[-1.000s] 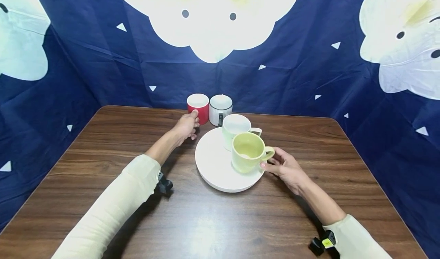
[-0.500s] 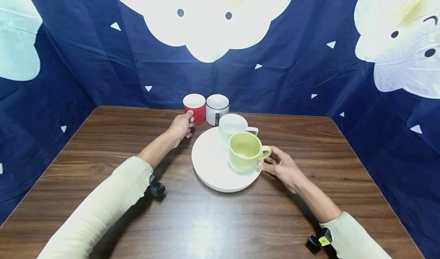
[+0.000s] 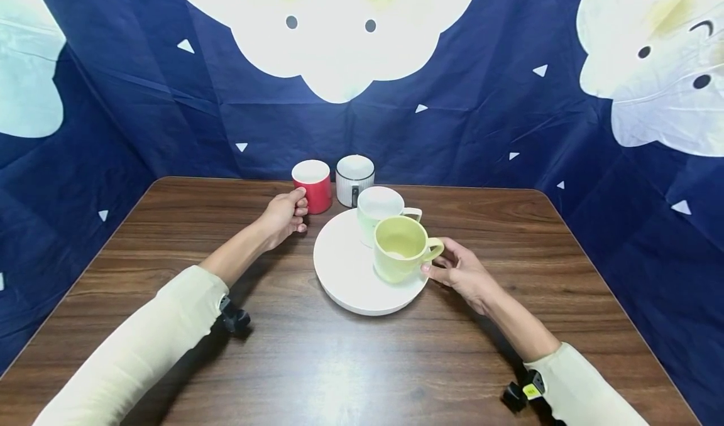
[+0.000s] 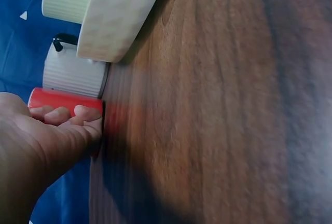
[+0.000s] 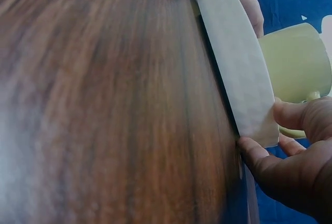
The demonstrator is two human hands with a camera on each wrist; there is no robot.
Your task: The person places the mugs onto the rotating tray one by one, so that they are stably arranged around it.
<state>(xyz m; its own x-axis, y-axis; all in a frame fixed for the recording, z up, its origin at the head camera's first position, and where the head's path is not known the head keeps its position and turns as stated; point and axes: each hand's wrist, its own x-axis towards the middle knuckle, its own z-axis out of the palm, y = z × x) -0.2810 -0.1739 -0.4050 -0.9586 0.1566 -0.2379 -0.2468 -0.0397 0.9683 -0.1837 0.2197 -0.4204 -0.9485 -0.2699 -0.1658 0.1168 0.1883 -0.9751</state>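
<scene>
Fingers of the left hand [image 3: 283,217] are bent in at the near left side of a red mug [image 3: 318,195], the thumb laid against it in a pinch; the exact contact under them is hidden. The right hand [image 3: 465,276] parts thumb from fingers only by the thickness of a round white tray [image 3: 342,264], gripping its right edge, thumb at the top rim and a finger at the base.

Behind everything hangs a navy cloth [image 3: 170,131] with white clouds. Before it stretches the brown wooden table [image 3: 339,366], bearing the tray near its middle. Upright on the tray stand a yellow-green mug [image 3: 394,253], its handle toward the right hand, and a pale mint cup [image 3: 367,217] just beyond. Past the tray's far edge stands a white ribbed mug [image 3: 352,180]; the red mug is upright just left of it, with a narrow gap between. Smallest is the ribbed mug's black handle [image 3: 355,195].
</scene>
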